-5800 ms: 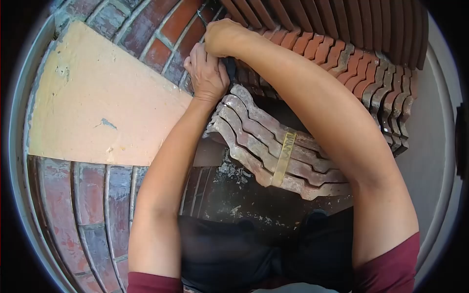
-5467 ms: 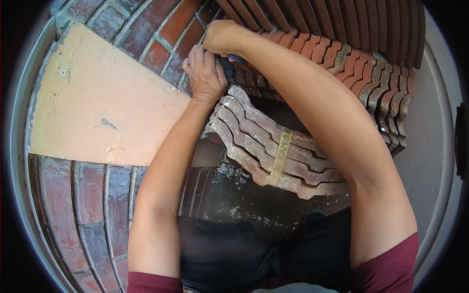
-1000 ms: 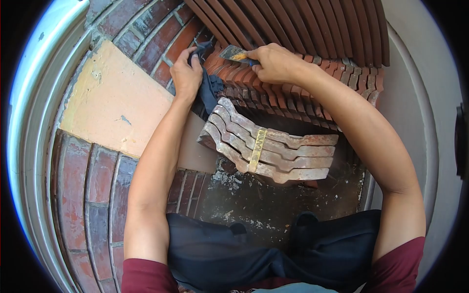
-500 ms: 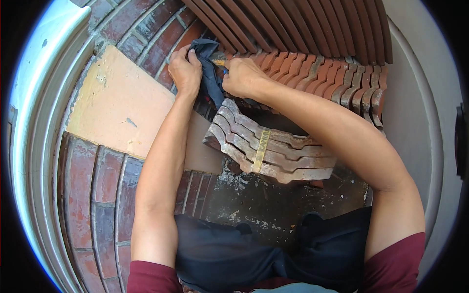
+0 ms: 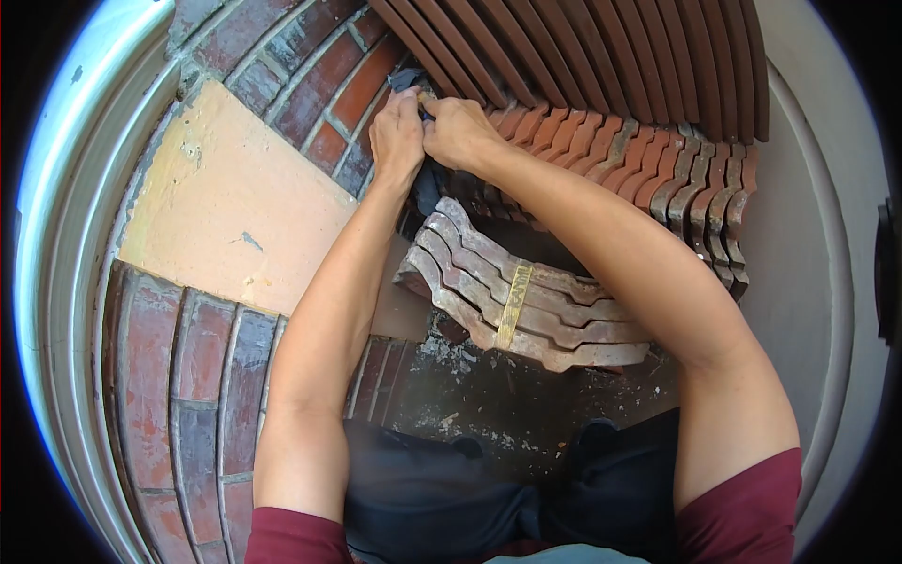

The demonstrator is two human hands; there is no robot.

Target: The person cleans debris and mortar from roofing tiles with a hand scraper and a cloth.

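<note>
Hands (image 5: 396,136) (image 5: 456,134), two, hold one dark cloth (image 5: 427,190) and seemingly one tool (image 5: 428,98).

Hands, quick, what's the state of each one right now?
Left hand: closed, holding the dark cloth.
Right hand: closed, right beside the left; what it grips is too hidden to tell.

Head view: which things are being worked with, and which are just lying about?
In use:
- dark cloth, gripped by the left hand
- right hand, curled beside it; what it holds is mostly hidden

Apparently just lying about:
- weathered tile stack with a yellow band
- row of orange clay tiles
- brown ridged tiles
</note>
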